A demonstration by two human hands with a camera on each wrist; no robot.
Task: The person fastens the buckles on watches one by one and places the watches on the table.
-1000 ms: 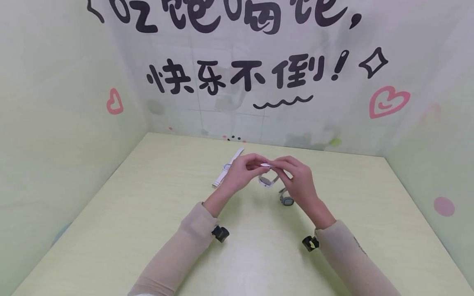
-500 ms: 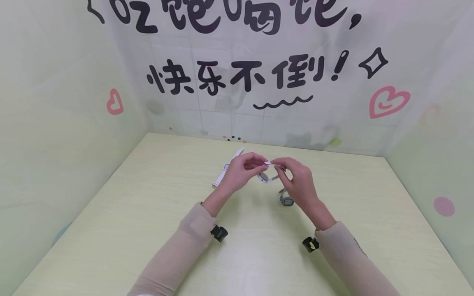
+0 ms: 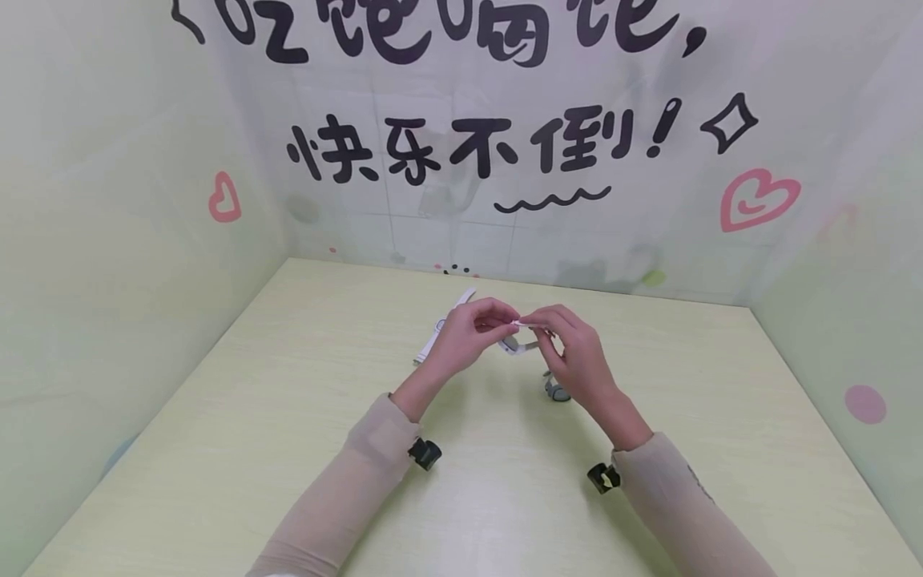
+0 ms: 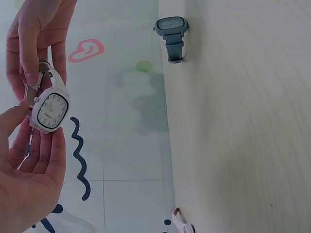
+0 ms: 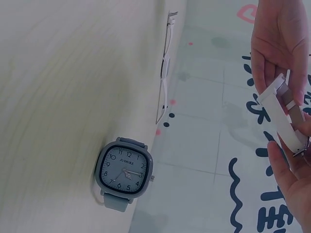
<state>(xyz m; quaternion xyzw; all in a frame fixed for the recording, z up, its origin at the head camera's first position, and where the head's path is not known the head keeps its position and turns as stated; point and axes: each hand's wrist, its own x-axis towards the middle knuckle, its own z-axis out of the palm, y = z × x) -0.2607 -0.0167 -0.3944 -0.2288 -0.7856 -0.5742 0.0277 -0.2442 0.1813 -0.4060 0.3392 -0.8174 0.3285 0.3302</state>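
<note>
Both hands hold a white wristwatch (image 3: 509,346) raised above the table, its strap curved into a loop. My left hand (image 3: 465,335) pinches the strap from the left, fingertips close to those of my right hand (image 3: 578,357), which grips it from the right. In the left wrist view, the square white dial (image 4: 52,110) hangs below the fingers. Seen from the right wrist, the white strap (image 5: 279,114) faces the camera, and the fingers partly hide its metal buckle. A grey wristwatch (image 3: 557,389) with a square dial rests on the table beneath the right hand.
Behind the left hand, a second white wristwatch (image 3: 425,353) lies stretched flat on the pale wooden table (image 3: 274,417), partly covered by that hand. A printed cloth backdrop (image 3: 404,240) rises along the back edge and both sides.
The hung white watch has tilted and shifted slightly left while the fingers work at its strap. The right fingers have shifted slightly along it. The watches on the table stay put.
</note>
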